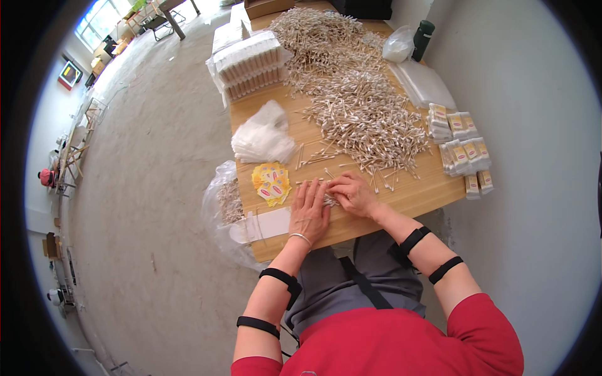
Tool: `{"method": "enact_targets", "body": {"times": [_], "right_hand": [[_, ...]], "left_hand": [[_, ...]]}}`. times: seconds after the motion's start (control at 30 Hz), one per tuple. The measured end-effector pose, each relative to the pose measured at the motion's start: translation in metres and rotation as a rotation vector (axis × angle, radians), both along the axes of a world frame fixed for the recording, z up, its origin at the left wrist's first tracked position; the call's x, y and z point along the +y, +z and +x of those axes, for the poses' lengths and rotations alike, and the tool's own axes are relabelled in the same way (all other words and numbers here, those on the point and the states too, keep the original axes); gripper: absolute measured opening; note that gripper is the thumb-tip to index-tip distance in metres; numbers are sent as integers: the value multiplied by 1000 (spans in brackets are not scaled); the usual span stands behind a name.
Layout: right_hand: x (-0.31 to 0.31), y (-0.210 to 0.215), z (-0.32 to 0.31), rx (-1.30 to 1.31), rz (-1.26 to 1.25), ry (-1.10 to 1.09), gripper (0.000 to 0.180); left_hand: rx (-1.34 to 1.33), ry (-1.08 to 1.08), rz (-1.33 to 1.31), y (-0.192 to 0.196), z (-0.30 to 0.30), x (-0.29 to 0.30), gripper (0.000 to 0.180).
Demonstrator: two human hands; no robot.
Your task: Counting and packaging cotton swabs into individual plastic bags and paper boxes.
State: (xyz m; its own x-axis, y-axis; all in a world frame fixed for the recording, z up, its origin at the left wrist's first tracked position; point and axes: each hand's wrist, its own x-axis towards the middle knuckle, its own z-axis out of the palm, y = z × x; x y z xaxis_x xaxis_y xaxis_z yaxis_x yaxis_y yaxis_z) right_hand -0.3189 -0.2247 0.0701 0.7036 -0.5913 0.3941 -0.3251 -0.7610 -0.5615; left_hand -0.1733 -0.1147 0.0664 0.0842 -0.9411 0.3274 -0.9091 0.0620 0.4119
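Note:
My left hand [308, 207] lies flat near the table's front edge, its fingers stretched out over a few cotton swabs. Right beside it, my right hand [352, 194] has its fingers drawn together on a small bunch of cotton swabs [330, 200], whose white tips show between the two hands. Just beyond the hands spreads a large heap of loose cotton swabs [370, 119]. A pile of yellow printed cards [271, 183] is to the left of my left hand, and a white strip [274, 224] lies by its wrist.
Clear plastic bags [263, 135] lie at the table's left edge, with stacked swab bundles [251, 66] behind. Filled packs [464, 150] line the right edge, near flat plastic sheets [423, 84] and a dark green bottle [423, 41]. A plastic sack [221, 207] hangs beside the table.

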Motion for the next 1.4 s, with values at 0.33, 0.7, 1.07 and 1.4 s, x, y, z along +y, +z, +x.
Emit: {"method": "enact_targets", "body": {"times": [0.33,0.7,1.07,1.4], "right_hand": [[-5,-2,30,-18,49,30,12],[-42,-9,16,-75,-216,-238,9],[46,-28,22,-500,448,-482,34],[27,-50,43,-788,771,-275,37]], "left_hand": [[50,-11,-87,-7,1,7,31],[141,-7,-76,-9,2,5,36],[235,-149,-101,-7,8,4,33],[273,-177,-29,-3,5,2,35]]}}
